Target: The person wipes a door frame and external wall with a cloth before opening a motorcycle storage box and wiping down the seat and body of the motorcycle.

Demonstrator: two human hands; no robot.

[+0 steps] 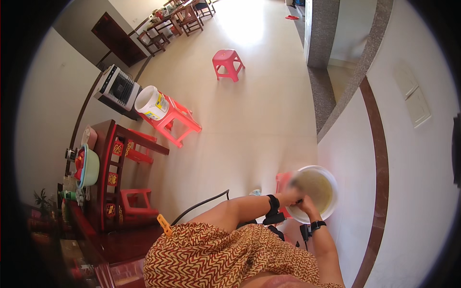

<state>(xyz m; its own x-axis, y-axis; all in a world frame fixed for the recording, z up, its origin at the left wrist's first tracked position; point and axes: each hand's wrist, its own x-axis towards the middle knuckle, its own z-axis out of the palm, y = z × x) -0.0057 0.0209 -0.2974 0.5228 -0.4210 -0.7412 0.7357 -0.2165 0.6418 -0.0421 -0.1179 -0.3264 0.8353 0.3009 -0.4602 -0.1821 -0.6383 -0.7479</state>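
Observation:
A round white tub (331, 211) with cloudy yellowish liquid (317, 189) stands at the lower right, close to the wall. Both my hands are together over its left rim. My left hand (289, 197) reaches in from the left; a blurred patch covers its fingers. Beside it, my right hand (306, 205) has its fingers curled in against a small dark thing (299, 200) that I cannot make out. A red plastic stool (283, 180) shows partly behind the tub's left side. Black straps with small devices circle both my wrists.
A white bucket (151, 102) sits on red stacked stools (180, 126) to the left. A pink stool (227, 63) stands mid-floor. The dark red wooden table (106, 177) at left bears a pale green basin (91, 168). A white wall (355, 158) rises right of the tub.

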